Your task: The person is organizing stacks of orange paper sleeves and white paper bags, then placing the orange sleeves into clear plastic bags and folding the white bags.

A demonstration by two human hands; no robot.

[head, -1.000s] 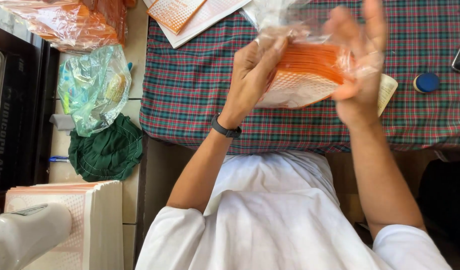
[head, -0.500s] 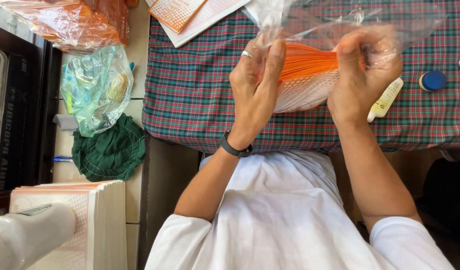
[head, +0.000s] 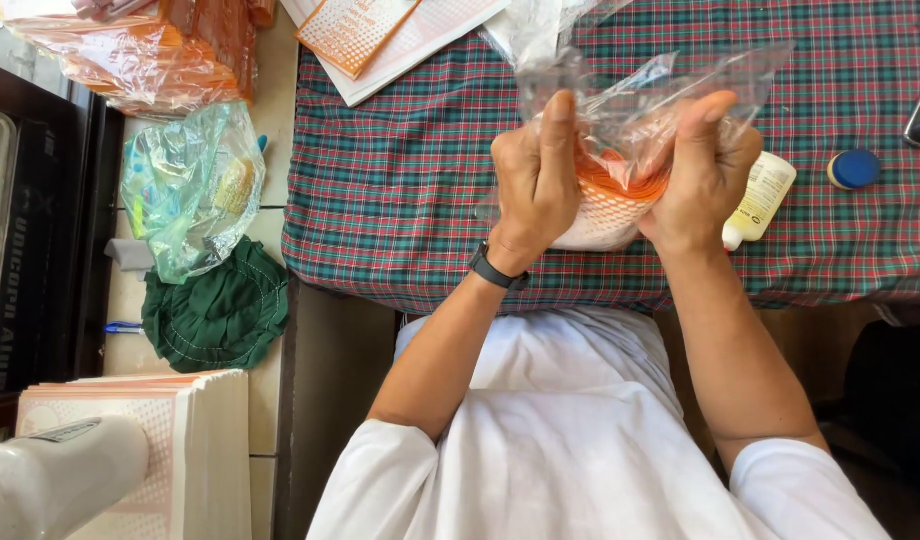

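Your left hand (head: 535,185) and right hand (head: 705,175) both grip the stack of orange cards (head: 615,200), fingers closed around it through the clear plastic bag (head: 660,100). The stack is held above the checked tablecloth (head: 400,180), just left of the white glue bottle (head: 760,200). The bag looks thin and is bunched loosely above your thumbs; squeeze hard and a card corner could split it, or the cards may bow. If your grip loosens, the slick film may let the stack slide out and fan across the tablecloth. Your right wrist is close to the bottle and could knock it toward the blue cap (head: 853,168).
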